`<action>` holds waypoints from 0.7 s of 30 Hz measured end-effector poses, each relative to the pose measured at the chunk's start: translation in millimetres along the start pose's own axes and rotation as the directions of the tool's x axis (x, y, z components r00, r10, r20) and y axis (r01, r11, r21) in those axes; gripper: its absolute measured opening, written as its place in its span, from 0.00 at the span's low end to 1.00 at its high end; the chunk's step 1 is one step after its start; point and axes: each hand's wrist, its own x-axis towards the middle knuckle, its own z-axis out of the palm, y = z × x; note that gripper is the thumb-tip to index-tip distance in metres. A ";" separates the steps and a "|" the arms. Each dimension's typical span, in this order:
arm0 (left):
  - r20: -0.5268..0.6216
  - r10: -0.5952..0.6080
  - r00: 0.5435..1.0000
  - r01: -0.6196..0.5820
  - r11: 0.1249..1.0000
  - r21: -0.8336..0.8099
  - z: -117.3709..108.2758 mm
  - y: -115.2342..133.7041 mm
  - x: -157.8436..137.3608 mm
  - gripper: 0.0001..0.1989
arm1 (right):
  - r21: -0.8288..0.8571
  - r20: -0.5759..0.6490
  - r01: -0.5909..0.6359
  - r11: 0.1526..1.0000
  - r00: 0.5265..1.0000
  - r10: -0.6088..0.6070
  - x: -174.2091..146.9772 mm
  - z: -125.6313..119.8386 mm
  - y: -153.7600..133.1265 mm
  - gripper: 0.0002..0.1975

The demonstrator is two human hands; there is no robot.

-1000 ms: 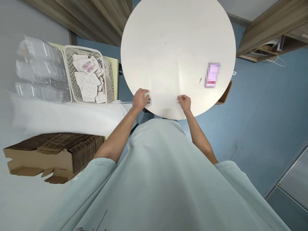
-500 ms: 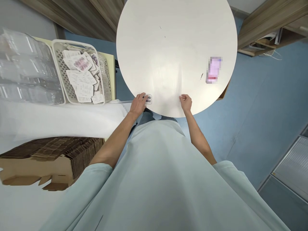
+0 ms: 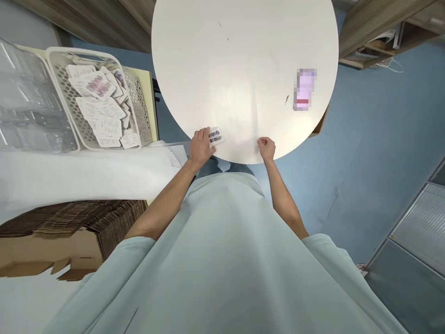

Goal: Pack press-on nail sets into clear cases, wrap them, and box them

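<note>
While touching a small pack [image 3: 217, 136] near the front edge of the table [image 3: 239, 60] with the left hand [image 3: 200, 146], thumb and fingers apart but clamping unclear, holds the right hand [image 3: 266, 148] farther right, fingertips together.

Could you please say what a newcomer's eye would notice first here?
Most likely the round white table, with a pixelated pink item on its right side. At its near edge, the left hand touches a small pack with dark spots. A white basket of cards stands at left.
</note>
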 end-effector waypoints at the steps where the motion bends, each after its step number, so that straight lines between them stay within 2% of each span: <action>1: -0.007 0.014 1.000 -0.014 1.000 -0.014 2.6 7.0 1.8 0.47 | 0.004 0.005 -0.001 1.000 1.000 0.000 -0.2 -0.1 -0.2 0.09; 5: 0.044 0.103 0.994 -0.102 0.994 -0.038 11.5 33.1 16.8 0.47 | 0.010 0.029 0.006 1.000 1.000 -0.007 -1.2 -1.1 -1.3 0.07; 9: 0.119 0.157 0.980 -0.153 0.987 -0.043 19.5 47.3 34.0 0.47 | 0.010 0.064 0.019 1.000 0.998 -0.020 -1.7 -3.5 -1.2 0.06; 13: 0.172 0.115 0.978 -0.113 0.993 -0.020 26.0 50.7 39.4 0.43 | 0.009 0.111 0.061 0.998 0.992 -0.062 -2.9 -7.6 -3.3 0.05; 16: 0.164 0.092 0.982 -0.089 0.996 -0.025 29.0 50.1 37.5 0.38 | 0.016 0.161 0.126 0.992 0.979 -0.127 -6.9 -10.9 -9.6 0.06; 19: 0.138 0.100 0.985 -0.094 0.994 -0.046 31.3 48.9 35.9 0.35 | 0.010 0.212 0.210 0.978 0.955 -0.208 -14.1 -10.5 -19.3 0.07; 21: 0.131 0.106 0.986 -0.098 0.993 -0.064 32.9 48.1 35.2 0.36 | -0.011 0.257 0.280 0.960 0.929 -0.268 -19.8 -6.1 -26.7 0.07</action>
